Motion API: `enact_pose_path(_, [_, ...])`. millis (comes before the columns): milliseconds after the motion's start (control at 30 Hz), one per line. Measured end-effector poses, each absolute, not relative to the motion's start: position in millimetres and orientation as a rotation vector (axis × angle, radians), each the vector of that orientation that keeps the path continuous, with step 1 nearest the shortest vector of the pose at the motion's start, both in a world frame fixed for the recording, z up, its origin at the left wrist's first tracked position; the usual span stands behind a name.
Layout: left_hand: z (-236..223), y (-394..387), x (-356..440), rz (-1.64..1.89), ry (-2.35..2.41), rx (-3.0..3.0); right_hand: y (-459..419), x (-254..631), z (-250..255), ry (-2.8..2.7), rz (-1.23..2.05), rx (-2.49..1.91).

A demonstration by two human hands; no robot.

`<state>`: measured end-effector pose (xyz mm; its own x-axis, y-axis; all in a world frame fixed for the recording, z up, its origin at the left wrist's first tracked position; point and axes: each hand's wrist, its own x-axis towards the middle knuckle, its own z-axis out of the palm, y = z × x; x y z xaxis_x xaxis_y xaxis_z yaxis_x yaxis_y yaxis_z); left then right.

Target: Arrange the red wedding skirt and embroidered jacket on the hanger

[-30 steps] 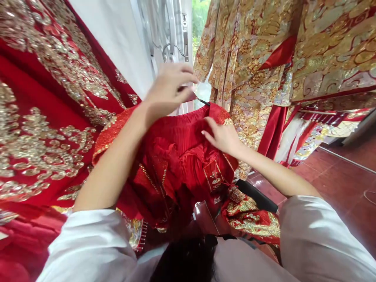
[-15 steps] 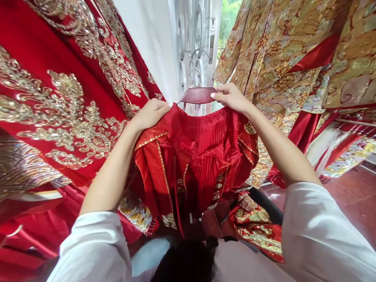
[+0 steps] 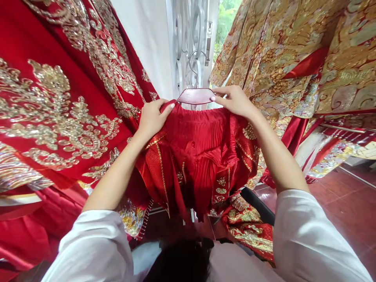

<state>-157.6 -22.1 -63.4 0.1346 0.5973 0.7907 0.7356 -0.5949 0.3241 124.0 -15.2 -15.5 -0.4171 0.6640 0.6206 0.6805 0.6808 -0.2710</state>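
Note:
A red pleated skirt (image 3: 199, 156) with gold trim hangs from a dark red hanger (image 3: 195, 96) in front of me. My left hand (image 3: 152, 117) is closed on the left end of the skirt's waistband at the hanger. My right hand (image 3: 233, 101) pinches the right end of the hanger and the waistband there. The hanger's metal hook (image 3: 194, 64) rises toward a white metal grille (image 3: 188, 43).
A large red garment with gold embroidery (image 3: 58, 109) hangs close on my left. Gold brocade robes (image 3: 293, 58) hang on my right. More red and gold cloth (image 3: 252, 231) is piled below, beside a red tiled floor (image 3: 346, 207). A white wall (image 3: 147, 39) stands behind.
A second ago my left hand was raised at the hanger and my right lay on the cloth. Both hands now grip the waistband ends, and the skirt hangs spread out.

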Motion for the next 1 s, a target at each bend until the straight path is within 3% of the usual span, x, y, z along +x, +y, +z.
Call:
enact_pose_path(133, [-58,-17,-176,-1.247,-1.388,-2.488,-34,168,-22,-2.131,0.0,-1.079])
enact_pose_path(233, [-54,-9,-183,-1.279,-1.389,-2.714,-44,189,-35,-2.189,0.087,-1.144])
enact_pose_path(400, [-59,-1,-181,-1.775,-1.307,-2.711,-39,187,-39,-2.101,-0.084,-1.178])
enact_pose_path(533, [-59,2,-179,-2.086,-1.404,-2.417,-18,179,-30,-2.064,0.011,-1.095])
enact_pose_path(767, [-50,6,-177,-1.733,-1.632,-2.847,3,180,-31,-2.044,0.455,-1.087])
enact_pose_path(1000, [-63,-6,-190,-1.572,-1.361,-3.015,-38,191,-40,-2.123,0.218,-0.989])
